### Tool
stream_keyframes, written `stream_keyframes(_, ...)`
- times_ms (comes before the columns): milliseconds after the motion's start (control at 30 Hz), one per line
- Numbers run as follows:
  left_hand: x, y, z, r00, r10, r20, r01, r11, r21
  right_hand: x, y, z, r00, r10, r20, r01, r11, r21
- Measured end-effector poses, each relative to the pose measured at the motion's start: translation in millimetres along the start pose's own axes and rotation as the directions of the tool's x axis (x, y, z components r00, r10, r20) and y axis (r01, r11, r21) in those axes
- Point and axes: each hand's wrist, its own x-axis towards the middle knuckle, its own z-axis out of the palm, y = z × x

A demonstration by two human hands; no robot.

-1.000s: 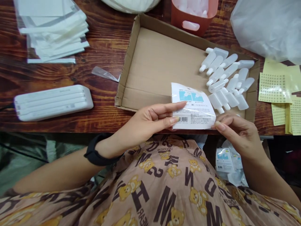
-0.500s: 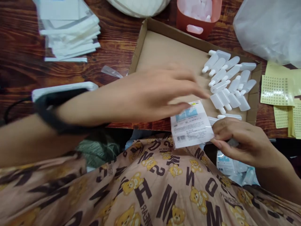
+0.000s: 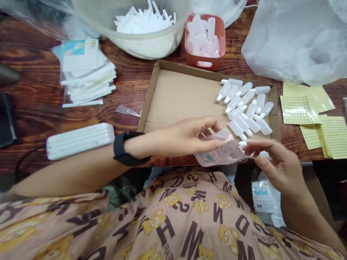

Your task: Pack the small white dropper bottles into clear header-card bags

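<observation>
1. Pinching the printed clear pouch (image 3: 221, 153) at its left end, the left hand (image 3: 184, 139) had its fingers (image 3: 214, 144) closed on it again after reaching toward the bottles half a second before.
2. The right hand (image 3: 273, 164), formerly gripping the pouch's right edge, now lay loosely spread beside it; contact could not be confirmed.
3. The pouch hung over the desk (image 3: 127, 83) edge, just before the cardboard tray (image 3: 176, 97) of white bottles (image 3: 244, 104).

Black wristband (image 3: 123, 148), bear-print garment (image 3: 189, 216)
</observation>
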Motion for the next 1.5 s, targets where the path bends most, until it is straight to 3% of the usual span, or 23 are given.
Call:
stream_keyframes(100, -13.7, -3.9, 10.5, 0.996, -0.012, -0.09, 0.006, 0.998, -0.064, -4.0, -0.9, 17.9, 0.998, -0.063, -0.028, 0.062, 0.998, -0.012)
stream_keyframes(200, -17.2, -2.9, 16.5, 0.994, 0.015, -0.109, -0.029, 0.992, -0.121, -2.0, -6.7, 27.0, 0.996, -0.085, -0.025, 0.086, 0.994, 0.067)
stream_keyframes(433, -23.3, 4.9, 18.7, 0.997, -0.019, -0.077, 0.007, 0.987, -0.16, 3.0, -12.9, 18.2, 0.994, -0.109, 0.0, 0.108, 0.986, 0.127)
stream_keyframes(667, -27.0, -4.8, 30.6, 0.973, -0.015, -0.228, -0.046, 0.964, -0.262, 0.5, -16.5, 18.8, 0.991, -0.137, 0.009, 0.132, 0.968, 0.214)
stream_keyframes(733, -22.7, -9.3, 33.1, 0.981, 0.013, -0.193, -0.08, 0.935, -0.344, -4.8, -12.6, 23.0, 0.996, -0.075, -0.04, 0.083, 0.964, 0.253)
stream_keyframes(800, -18.4, -13.0, 33.1, 0.996, 0.042, -0.075, -0.07, 0.901, -0.429, -11.0, -7.0, 27.5, 0.988, -0.002, -0.155, 0.049, 0.954, 0.296)
stream_keyframes(867, -16.0, -15.1, 30.4, 0.998, 0.021, 0.063, 0.011, 0.88, -0.474, -16.5, -1.4, 29.8, 0.971, 0.056, -0.234, 0.024, 0.945, 0.326)
stream_keyframes(900, -16.0, -15.2, 28.2, 0.994, -0.011, 0.111, 0.063, 0.876, -0.478, -18.5, 1.0, 29.4, 0.975, 0.072, -0.21, 0.002, 0.943, 0.333)
stream_keyframes(1000, -19.1, -11.3, 20.0, 0.976, -0.159, 0.151, 0.209, 0.884, -0.418, -19.4, 3.6, 19.8, 0.995, 0.099, 0.02, -0.1, 0.937, 0.333)
stream_keyframes(1133, -21.0, 0.0, 14.4, 0.933, -0.297, 0.205, 0.322, 0.941, -0.103, 0.2, -7.4, -4.6, 0.976, 0.21, 0.064, -0.22, 0.936, 0.275)
stream_keyframes(1167, -20.0, 2.4, 15.2, 0.924, -0.308, 0.227, 0.321, 0.947, -0.023, 9.3, -11.8, -9.9, 0.969, 0.21, 0.129, -0.236, 0.943, 0.235)
stream_keyframes(1233, -16.9, 5.9, 18.9, 0.911, -0.32, 0.261, 0.302, 0.947, 0.107, 29.7, -20.1, -17.0, 0.913, 0.149, 0.38, -0.22, 0.964, 0.152)
stream_keyframes(1333, -13.9, 7.6, 26.7, 0.897, -0.35, 0.269, 0.272, 0.919, 0.287, 54.9, -27.8, -18.9, 0.713, 0.049, 0.699, -0.152, 0.985, 0.086)
stream_keyframes(1400, -14.1, 7.4, 30.4, 0.891, -0.372, 0.258, 0.257, 0.885, 0.389, 63.1, -30.1, -16.3, 0.632, 0.044, 0.774, -0.125, 0.991, 0.045)
stream_keyframes(1500, -16.7, 6.2, 31.7, 0.878, -0.406, 0.251, 0.264, 0.851, 0.454, 65.3, -31.9, -10.6, 0.576, 0.057, 0.815, -0.097, 0.995, -0.002)
